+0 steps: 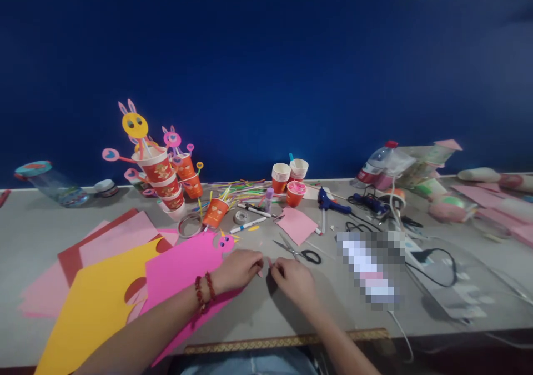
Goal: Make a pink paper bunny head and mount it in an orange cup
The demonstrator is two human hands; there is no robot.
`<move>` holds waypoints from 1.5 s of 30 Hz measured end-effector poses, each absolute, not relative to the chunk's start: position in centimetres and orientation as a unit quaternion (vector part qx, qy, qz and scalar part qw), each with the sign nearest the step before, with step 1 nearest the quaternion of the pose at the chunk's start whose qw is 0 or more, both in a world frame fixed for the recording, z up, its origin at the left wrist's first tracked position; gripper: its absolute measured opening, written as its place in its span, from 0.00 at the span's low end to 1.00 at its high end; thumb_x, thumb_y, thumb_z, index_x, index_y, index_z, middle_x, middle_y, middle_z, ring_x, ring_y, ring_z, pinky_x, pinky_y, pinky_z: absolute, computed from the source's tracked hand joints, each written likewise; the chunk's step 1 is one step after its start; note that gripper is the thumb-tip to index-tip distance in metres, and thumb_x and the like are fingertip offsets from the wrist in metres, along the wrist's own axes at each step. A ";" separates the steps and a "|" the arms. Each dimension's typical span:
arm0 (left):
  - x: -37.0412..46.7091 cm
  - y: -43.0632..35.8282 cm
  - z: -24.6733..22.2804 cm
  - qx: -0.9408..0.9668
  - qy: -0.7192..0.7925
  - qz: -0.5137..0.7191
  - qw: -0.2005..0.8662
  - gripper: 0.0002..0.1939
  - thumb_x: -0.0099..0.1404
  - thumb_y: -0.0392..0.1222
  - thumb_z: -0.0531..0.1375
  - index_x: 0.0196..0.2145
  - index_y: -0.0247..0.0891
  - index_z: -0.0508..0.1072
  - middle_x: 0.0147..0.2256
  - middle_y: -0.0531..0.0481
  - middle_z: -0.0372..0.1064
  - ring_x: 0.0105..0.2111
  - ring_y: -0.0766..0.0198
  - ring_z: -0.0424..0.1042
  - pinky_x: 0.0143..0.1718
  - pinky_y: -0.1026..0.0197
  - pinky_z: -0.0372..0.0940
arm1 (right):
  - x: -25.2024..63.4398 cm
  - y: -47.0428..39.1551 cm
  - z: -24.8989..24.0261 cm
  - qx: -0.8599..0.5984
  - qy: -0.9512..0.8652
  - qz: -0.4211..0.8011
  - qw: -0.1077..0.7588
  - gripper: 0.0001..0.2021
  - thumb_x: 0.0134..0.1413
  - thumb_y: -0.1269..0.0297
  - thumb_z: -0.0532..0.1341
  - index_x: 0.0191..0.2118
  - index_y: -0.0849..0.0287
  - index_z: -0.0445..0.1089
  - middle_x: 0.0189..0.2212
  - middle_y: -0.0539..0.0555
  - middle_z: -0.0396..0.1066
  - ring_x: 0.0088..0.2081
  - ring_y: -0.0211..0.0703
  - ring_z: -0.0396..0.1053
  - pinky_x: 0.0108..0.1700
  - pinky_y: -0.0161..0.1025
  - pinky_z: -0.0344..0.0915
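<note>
Left hand (240, 268) and right hand (295, 282) each pinched a pink sliver (270, 263), fingertips nearly closed; reaching forward could've nicked knuckles on scissors (295, 252) at right hand's 12 o'clock.

Light is falling softly and dimly on my bench (353, 320) from above, and my right hand (295, 281) is throwing a blurred dark shadow beside it. The blue wall (250, 69) is deepening toward its upper corners, and the yellow sheet (97, 291) is standing out brightly. Pale glints are showing on the clear bottle (377, 163). The wide lens is bending the view, stretching the jar (56, 185) at the left edge. A pixelated patch (370, 269) is blotting out detail on the right. Around my left hand (237, 270) edges are softening, and I'm not certain of the small pink piece (260, 274) in outline.
</note>
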State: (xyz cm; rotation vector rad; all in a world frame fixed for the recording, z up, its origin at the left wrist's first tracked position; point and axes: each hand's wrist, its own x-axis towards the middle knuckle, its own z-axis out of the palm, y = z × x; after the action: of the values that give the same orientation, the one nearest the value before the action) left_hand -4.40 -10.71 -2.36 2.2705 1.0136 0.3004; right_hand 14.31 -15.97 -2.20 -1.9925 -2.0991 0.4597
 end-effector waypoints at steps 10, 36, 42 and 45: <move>-3.9 -10.2 -2.6 0.894 0.395 0.106 0.185 0.10 0.67 0.34 0.53 0.44 0.37 0.70 0.43 0.42 0.71 0.44 0.52 0.70 0.46 0.54 0.64 | 15.6 -16.6 -2.5 -0.621 -0.765 0.107 0.132 0.10 0.65 0.63 0.55 0.35 0.58 0.72 0.33 0.55 0.76 0.35 0.47 0.73 0.34 0.38 0.59; -8.3 -8.2 -1.8 0.877 0.453 0.152 -0.042 0.10 0.70 0.34 0.53 0.44 0.36 0.73 0.42 0.43 0.72 0.43 0.54 0.70 0.45 0.52 0.66 | 19.0 -9.1 -0.2 -0.543 -0.770 0.176 0.284 0.08 0.59 0.66 0.56 0.32 0.57 0.73 0.31 0.56 0.74 0.34 0.48 0.70 0.38 0.41 0.61; -6.8 -5.5 -2.6 0.859 0.489 0.115 -0.102 0.05 0.67 0.35 0.57 0.36 0.33 0.74 0.36 0.42 0.72 0.41 0.50 0.70 0.40 0.51 0.65 | 15.5 -8.1 -0.7 -0.502 -0.757 0.275 0.316 0.08 0.55 0.63 0.60 0.28 0.56 0.73 0.28 0.53 0.75 0.32 0.47 0.70 0.36 0.39 0.62; -6.5 -6.4 -2.2 0.857 0.490 0.121 -0.104 0.07 0.69 0.35 0.55 0.39 0.34 0.73 0.38 0.42 0.71 0.41 0.50 0.69 0.42 0.50 0.64 | 14.4 -8.3 -1.8 -0.492 -0.726 0.344 0.336 0.11 0.57 0.57 0.60 0.29 0.57 0.72 0.24 0.51 0.73 0.26 0.44 0.71 0.30 0.37 0.64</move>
State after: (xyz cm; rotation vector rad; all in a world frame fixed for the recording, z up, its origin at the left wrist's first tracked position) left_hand -6.54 -6.44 -2.21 2.8860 1.6513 0.4069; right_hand 14.37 -8.35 -1.80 -1.2817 -1.8929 0.8971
